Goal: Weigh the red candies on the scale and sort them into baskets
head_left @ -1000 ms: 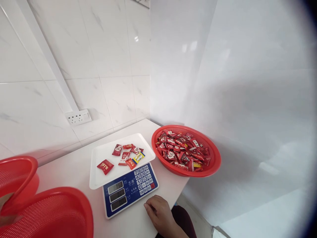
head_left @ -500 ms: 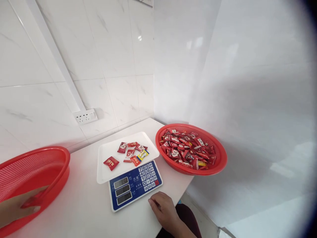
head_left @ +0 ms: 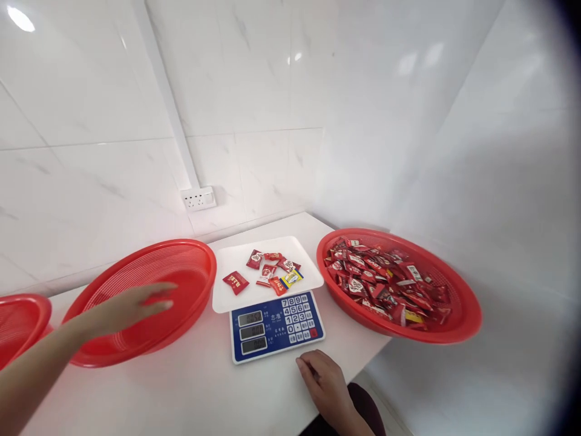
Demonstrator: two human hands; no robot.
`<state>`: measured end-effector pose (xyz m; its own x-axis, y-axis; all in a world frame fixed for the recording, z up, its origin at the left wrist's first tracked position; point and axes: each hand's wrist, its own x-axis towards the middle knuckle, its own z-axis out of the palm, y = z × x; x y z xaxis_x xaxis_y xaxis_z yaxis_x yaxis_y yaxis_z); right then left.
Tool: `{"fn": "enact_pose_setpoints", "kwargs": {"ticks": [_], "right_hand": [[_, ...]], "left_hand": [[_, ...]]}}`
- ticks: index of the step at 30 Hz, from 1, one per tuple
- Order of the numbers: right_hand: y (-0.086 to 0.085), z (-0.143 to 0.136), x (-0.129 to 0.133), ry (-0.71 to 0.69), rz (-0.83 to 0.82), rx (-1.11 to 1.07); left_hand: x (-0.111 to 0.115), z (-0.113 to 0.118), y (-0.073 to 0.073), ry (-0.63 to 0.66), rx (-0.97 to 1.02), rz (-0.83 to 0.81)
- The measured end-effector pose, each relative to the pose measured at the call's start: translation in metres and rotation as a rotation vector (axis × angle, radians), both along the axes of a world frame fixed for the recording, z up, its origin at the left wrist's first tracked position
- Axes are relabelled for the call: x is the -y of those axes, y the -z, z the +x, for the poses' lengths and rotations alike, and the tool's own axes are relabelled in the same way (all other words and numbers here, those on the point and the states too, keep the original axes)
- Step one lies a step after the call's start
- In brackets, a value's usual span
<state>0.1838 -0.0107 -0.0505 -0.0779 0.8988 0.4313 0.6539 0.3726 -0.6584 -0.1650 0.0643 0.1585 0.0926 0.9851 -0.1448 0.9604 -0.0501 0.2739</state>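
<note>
My left hand [head_left: 136,307] reaches over a red plastic basket [head_left: 206,266] on the left, its thumb and fingers apart with nothing visible between them. No candy shows in that basket, though my hand and forearm cover part of it. Curled on the table's front edge, my right hand [head_left: 327,383] lies just below the scale with no object visible in it. Several wrapped candies [head_left: 267,275], mostly red, are spread on the white tray [head_left: 227,300] of the digital scale [head_left: 278,327]. To the right, a second red basket [head_left: 469,309] is heaped with red-wrapped candies [head_left: 385,281].
Another red basket [head_left: 43,312] is cut off by the left edge of the picture. The white table [head_left: 195,393] meets a tiled wall with a socket [head_left: 198,198]. The right basket extends past the table's right edge. My knee [head_left: 367,409] shows below the edge.
The view has turned left, so a further basket at far left shows. My left hand's fingers have stretched out and spread. The right hand and the candies on the tray stay put.
</note>
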Motion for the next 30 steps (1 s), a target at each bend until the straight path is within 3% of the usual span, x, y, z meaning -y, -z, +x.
{"fn": "enact_pose_setpoints", "kwargs": {"ticks": [2, 4, 7, 11, 14, 17, 21, 26, 30], "right_hand": [[0.001, 0.000, 0.000, 0.002, 0.004, -0.004], [0.002, -0.001, 0.001, 0.011, 0.008, -0.010], [0.004, -0.001, 0.001, 0.027, 0.025, -0.007], [0.003, 0.000, 0.001, 0.025, 0.041, -0.007], [0.001, 0.000, 0.001, 0.007, 0.051, -0.012], [0.002, 0.001, 0.001, -0.011, 0.059, -0.010], [0.008, 0.003, 0.000, -0.019, 0.061, -0.002], [0.011, 0.004, -0.001, -0.025, 0.043, -0.004], [0.010, 0.003, -0.002, -0.034, 0.042, 0.002]], "left_hand": [[-0.014, 0.029, -0.004, 0.130, 0.025, 0.029], [-0.026, 0.058, 0.002, 0.298, -0.043, 0.050], [-0.046, 0.090, 0.026, 0.417, -0.107, 0.024], [-0.068, 0.107, 0.053, 0.511, -0.192, 0.052], [-0.076, 0.109, 0.059, 0.485, -0.215, 0.097], [-0.077, 0.111, 0.055, 0.412, -0.205, 0.153], [-0.072, 0.102, 0.040, 0.225, -0.194, 0.241], [-0.062, 0.068, 0.012, -0.018, -0.224, 0.321], [-0.061, 0.060, 0.005, -0.043, -0.222, 0.328]]}}
